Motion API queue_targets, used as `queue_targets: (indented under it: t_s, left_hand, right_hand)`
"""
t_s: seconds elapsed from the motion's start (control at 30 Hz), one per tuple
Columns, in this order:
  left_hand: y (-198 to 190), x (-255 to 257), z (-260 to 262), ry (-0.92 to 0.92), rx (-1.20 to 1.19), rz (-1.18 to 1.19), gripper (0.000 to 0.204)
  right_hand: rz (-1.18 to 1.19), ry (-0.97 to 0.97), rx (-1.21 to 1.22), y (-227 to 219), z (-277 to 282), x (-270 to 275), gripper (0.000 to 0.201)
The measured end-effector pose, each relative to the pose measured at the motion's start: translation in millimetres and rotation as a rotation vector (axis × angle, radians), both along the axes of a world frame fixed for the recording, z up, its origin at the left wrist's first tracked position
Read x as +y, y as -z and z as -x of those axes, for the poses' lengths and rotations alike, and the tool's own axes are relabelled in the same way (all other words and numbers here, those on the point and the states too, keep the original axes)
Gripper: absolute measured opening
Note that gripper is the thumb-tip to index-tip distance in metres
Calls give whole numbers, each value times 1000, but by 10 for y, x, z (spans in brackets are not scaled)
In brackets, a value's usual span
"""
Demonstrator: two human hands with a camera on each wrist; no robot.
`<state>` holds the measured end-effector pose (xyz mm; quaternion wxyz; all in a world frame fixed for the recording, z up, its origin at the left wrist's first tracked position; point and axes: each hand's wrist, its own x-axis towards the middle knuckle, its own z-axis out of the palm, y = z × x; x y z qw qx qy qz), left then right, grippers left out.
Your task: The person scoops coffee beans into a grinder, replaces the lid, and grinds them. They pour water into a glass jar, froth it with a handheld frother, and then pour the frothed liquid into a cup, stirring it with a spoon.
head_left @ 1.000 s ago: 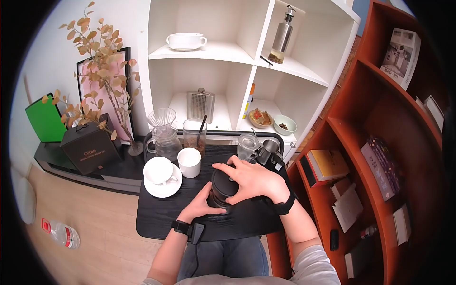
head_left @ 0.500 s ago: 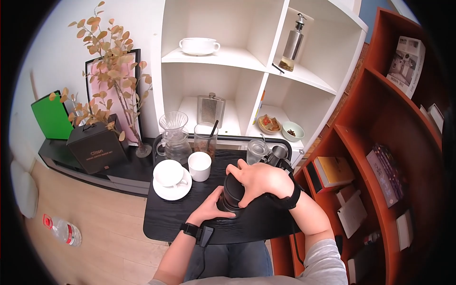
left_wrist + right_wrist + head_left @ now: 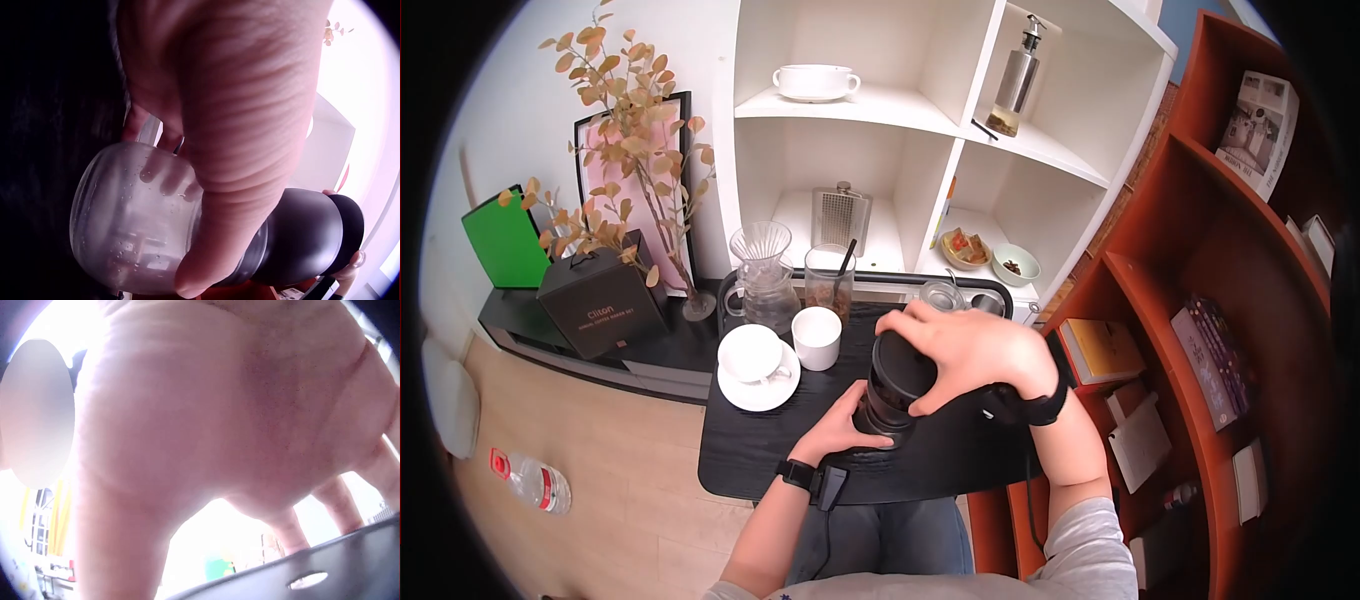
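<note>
Jar: stood over the front part of the black table [image 3: 960, 468], right of the crockery; black upper body, clear base. Jar itself [image 3: 891, 398] looked slightly leaned in the head view; could not tell whether its foot touched the wood.
Left hand [image 3: 837, 427]: clamped low on the jar, thumb along the near side, fingers round the far side of the clear base.
Clear base: small drops on the wall in the left wrist view, fingertips visible through it.
Right hand [image 3: 985, 352]: clamped on the jar's black top from above — thumb on the near edge, fingers spread across to the far edge, palm arched over it.
Black top: a pale oval spot [image 3: 307, 580] showed on it in the right wrist view.
White crockery: cup [image 3: 751, 350] on a saucer [image 3: 743, 399] near the table's left edge; mug [image 3: 816, 340] just beside, between them and the jar.
Glassware: jug [image 3: 768, 305] with a ribbed funnel [image 3: 761, 243] on it at the back left; tall glass [image 3: 830, 285] next to it, dark stick inside.
Behind right hand: small glass pitcher [image 3: 941, 294] and metal cup [image 3: 990, 303], both partly hidden.
White shelf [image 3: 850, 122]: flask [image 3: 840, 217] and two small bowls low down; two-handled bowl [image 3: 816, 83] and pump bottle [image 3: 1014, 88] higher.
Floor: plastic bottle [image 3: 538, 484] with a red cap, lying left of the table.
</note>
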<state>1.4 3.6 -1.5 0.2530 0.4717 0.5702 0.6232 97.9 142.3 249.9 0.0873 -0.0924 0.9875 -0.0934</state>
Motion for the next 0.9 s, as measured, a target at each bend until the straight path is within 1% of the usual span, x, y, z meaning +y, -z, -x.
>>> queue_targets:
  t_s: [0.03, 0.1, 0.17, 0.23, 0.27, 0.3, 0.37, 0.47, 0.5, 0.57, 0.63, 0.7, 0.77, 0.83, 0.9]
  left_hand:
    - [-19, -3, -8, 1, 0, 1, 78]
    - [-30, -12, -16, 8, -7, 18, 78]
    - [-18, -13, -22, -14, 21, 14, 79]
    - [7, -11, -15, -1, 29, 23, 80]
    - [-4, -10, -20, -2, 30, 15, 81]
    - [-15, -10, -23, -3, 32, 7, 82]
    - [-16, -20, -21, 0, 25, 23, 84]
    - [-69, -37, -34, -5, 27, 71, 87]
    - [-70, -33, -28, -7, 24, 71, 87]
    - [-63, -36, -28, 8, 18, 58, 88]
    - [-69, -35, -44, 12, -4, 57, 89]
    - [-89, -40, -55, 17, -23, 59, 89]
    - [-111, -49, -62, 19, -24, 77, 91]
    - [-114, -45, -69, 18, -29, 76, 92]
    - [-117, -43, -75, 17, -34, 74, 92]
  right_hand:
    - [-23, 16, 50, -45, -53, 16, 77]
    - [-76, 119, 114, -120, -205, 45, 81]
    - [-79, 192, 169, -92, -391, 172, 87]
    - [-34, 284, 250, 20, -588, 299, 85]
    - [-51, 392, 191, 77, -681, 328, 88]
    - [-108, 459, 192, 208, -782, 387, 91]
    - [-110, 593, 54, 475, -967, 466, 93]
    - [-113, 592, -35, 1029, -1217, 525, 93]
    - [-98, 613, -65, 1144, -1260, 470, 92]
    - [-39, 665, -56, 1424, -1302, 388, 91]
    - [-24, 617, 49, 1721, -1350, 325, 89]
    - [17, 623, 49, 1844, -1361, 309, 89]
    - [18, 607, 159, 1963, -1347, 351, 89]
    - [41, 637, 193, 2009, -1309, 392, 89]
    - [66, 649, 373, 2061, -1261, 442, 89]
